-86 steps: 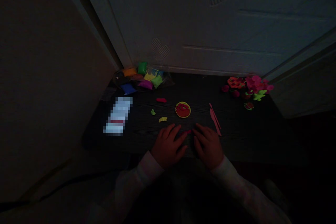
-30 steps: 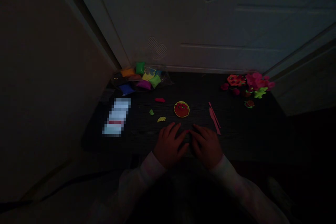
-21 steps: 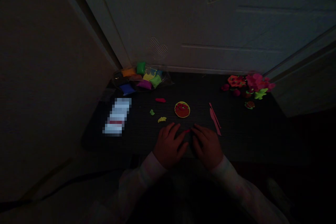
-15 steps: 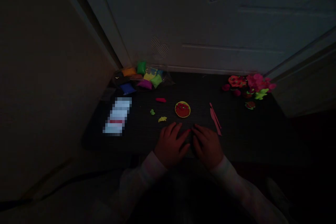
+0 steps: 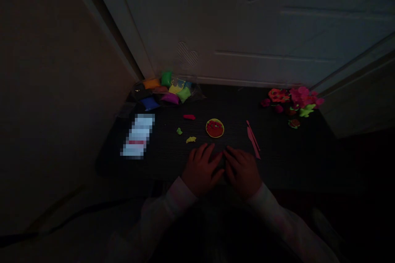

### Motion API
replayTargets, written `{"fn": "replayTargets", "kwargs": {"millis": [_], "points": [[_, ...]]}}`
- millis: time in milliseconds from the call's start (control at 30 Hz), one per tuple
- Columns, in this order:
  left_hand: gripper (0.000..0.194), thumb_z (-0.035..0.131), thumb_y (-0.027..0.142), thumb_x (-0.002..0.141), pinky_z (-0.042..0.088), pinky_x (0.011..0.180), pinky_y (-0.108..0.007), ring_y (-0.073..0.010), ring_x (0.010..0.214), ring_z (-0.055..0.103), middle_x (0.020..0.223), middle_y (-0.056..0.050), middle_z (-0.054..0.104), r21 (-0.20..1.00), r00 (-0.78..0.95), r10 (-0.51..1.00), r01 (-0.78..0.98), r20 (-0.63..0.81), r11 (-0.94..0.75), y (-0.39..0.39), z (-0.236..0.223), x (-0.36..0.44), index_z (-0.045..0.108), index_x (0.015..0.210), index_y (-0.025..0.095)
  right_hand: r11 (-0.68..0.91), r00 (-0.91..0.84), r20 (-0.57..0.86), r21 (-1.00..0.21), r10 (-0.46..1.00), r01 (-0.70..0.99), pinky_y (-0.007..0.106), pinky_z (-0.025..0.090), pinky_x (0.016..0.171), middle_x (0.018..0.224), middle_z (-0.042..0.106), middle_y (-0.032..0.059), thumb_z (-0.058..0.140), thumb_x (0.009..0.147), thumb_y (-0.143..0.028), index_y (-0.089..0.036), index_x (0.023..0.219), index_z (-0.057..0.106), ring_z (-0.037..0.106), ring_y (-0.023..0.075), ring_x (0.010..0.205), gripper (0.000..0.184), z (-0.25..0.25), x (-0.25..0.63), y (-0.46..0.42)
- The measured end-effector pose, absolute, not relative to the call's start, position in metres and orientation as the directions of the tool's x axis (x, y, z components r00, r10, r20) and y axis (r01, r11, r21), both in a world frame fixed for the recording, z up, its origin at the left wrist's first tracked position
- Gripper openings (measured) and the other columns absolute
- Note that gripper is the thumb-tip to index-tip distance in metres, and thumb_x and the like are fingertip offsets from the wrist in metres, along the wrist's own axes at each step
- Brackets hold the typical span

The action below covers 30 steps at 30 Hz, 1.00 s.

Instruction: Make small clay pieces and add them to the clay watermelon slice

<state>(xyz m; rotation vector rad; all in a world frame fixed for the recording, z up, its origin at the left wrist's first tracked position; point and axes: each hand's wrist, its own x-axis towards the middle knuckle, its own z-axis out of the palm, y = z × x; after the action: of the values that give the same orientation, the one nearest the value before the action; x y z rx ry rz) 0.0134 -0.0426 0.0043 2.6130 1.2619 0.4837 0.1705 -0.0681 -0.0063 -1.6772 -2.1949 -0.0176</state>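
The scene is very dim. My left hand (image 5: 201, 171) rests low over the dark tabletop with its fingers spread, its index fingertip reaching to the fingers of my right hand. Fingers bent together, my right hand (image 5: 243, 172) pinches a small bit of pinkish-red clay (image 5: 222, 153), mostly covered by the fingertips. Just beyond the hands lies a round red clay disc with a yellow rim (image 5: 214, 128). Left of it are a yellow clay scrap (image 5: 191, 139), a green clay scrap (image 5: 179, 131) and a red clay lump (image 5: 189, 117).
Two pink modelling tools (image 5: 253, 141) lie right of the hands. Clear bags of coloured clay packs (image 5: 166, 92) sit at the back left, near a blurred-out bright screen (image 5: 138, 136). Bright clay flowers (image 5: 300, 98) and a small clay piece (image 5: 294, 123) occupy the back right.
My right fingers have shifted slightly left, toward the left index finger. Less of the pinkish-red clay shows between the hands. Other things stay where they were.
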Motion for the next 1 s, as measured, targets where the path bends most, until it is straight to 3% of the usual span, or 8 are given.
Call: {"fn": "replayTargets", "kwargs": {"millis": [533,1000], "points": [[0.037,0.041,0.037,0.079,0.031,0.087,-0.044,-0.0268,0.112,0.034,0.12,-0.011,0.046,0.345,0.562,0.792,0.713,0.239,-0.611,-0.0438,0.0014,0.0117,0.052,0.109,0.018,0.311,-0.253,0.287,-0.177,0.924,0.934,0.038,0.036,0.078,0.111,0.054,0.0095,0.043,0.077,-0.019,-0.014,0.103,0.056,0.046,0.0225,0.095,0.029,-0.0056,0.1695,-0.0688],[0.039,0.043,0.039,0.078,0.032,0.087,-0.044,-0.0273,0.112,0.035,0.122,-0.011,0.044,0.32,0.565,0.794,0.727,0.224,-0.607,-0.0429,0.0025,0.0135,0.05,0.111,0.02,0.278,-0.187,0.333,-0.25,0.924,0.927,0.038,0.039,0.078,0.108,0.056,0.0104,0.042,0.078,-0.018,-0.013,0.103,0.055,0.048,0.0215,0.095,0.029,-0.0085,0.1715,-0.0677]]}}
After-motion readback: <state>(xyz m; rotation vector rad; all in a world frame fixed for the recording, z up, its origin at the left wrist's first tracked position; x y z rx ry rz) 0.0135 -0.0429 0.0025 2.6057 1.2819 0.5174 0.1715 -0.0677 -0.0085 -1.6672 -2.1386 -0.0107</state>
